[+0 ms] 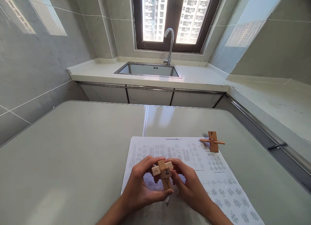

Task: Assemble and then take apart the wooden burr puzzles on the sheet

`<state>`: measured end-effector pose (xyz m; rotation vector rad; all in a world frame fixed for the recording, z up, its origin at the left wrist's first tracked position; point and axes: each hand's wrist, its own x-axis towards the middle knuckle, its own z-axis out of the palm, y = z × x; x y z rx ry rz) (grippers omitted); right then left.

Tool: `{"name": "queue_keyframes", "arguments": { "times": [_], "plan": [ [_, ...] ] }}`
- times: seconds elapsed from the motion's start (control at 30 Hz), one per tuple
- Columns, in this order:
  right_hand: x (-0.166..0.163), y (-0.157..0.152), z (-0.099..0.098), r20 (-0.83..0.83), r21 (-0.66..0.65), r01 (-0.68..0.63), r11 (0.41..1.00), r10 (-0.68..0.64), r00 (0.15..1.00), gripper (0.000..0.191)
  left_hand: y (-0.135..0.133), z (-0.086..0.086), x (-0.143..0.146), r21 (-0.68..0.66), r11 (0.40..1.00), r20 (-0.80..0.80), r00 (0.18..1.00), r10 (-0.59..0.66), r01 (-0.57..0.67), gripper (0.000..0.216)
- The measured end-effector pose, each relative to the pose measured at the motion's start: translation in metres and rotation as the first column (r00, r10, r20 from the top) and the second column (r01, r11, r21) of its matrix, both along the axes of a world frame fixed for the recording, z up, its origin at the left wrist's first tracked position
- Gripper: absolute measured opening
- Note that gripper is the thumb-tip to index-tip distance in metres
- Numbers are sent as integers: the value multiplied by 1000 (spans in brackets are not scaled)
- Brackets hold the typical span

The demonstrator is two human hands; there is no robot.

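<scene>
Lower centre of frame: left hand [138, 189] and right hand [191, 187] each grip pinching the wooden puzzle [163, 173], judged light, rigid, loosely interlocked, best held by protruding bar ends.

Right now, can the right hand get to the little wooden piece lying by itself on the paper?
Probably yes: the wooden piece lies unobstructed on the paper, but the right hand is busy holding the wooden puzzle.

I see a small wooden puzzle [163, 173] of pale interlocked blocks, crossed at right angles and held up above the printed sheet [218, 183]. Its front block bears a black "2", and the block to its left carries another mark. A second wooden piece [213, 141], a flat block crossed by a thin stick, lies on the sheet's far right corner.
</scene>
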<state>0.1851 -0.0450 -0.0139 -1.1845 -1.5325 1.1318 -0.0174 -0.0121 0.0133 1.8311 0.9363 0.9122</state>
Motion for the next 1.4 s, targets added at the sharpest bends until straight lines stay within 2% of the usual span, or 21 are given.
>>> {"name": "queue_keyframes", "arguments": {
  "times": [0.13, 0.37, 0.53, 0.67, 0.73, 0.87, 1.03, 1.1, 1.17, 1.3, 1.4],
  "plan": [
    [0, -1, 4, -6, -10, -70, 997, 70, 998, 41, -1, 2, 0, -24, 999, 6, 999, -40, 40, 66],
    [3, -1, 4, -150, -176, -169, 970, 143, 978, 48, -2, 1, 0, 13, 993, 21, 993, -116, 116, 73],
    [2, 1, 5, -263, -248, -173, 953, 106, 959, 49, -1, 0, -2, 10, 996, 10, 996, -86, 86, 76],
    [1, 3, 5, -340, -312, -155, 937, 42, 940, 50, 2, -1, -4, -73, 996, -12, 999, -48, 47, 77],
    [1, 6, 3, -427, -358, -144, 922, -25, 904, 49, 2, -2, -3, -115, 993, -18, 1000, -9, 7, 79],
    [6, 15, -2, -629, -482, -106, 870, -260, 733, 40, 3, -6, -2, -173, 981, -13, 996, 87, -88, 63],
    [25, 30, -7, -710, -566, 1, 825, -487, 509, 27, 5, -8, -1, -284, 947, -21, 988, 151, -151, 47],
    [36, 35, -10, -727, -580, 28, 814, -532, 434, 23, 6, -9, -1, -345, 925, -26, 987, 159, -158, 46],
    [46, 39, -12, -757, -595, 32, 803, -573, 314, 17, 6, -11, -1, -396, 904, -20, 986, 168, -162, 44],
    [59, 46, -14, -755, -655, -50, 754, -648, 101, 10, 7, -17, -2, -446, 877, 49, 974, 223, -178, 41],
    [63, 49, -15, -755, -653, -99, 751, -655, 12, 12, 8, -21, -3, -491, 847, 116, 948, 297, -205, 36]
  ]
}}
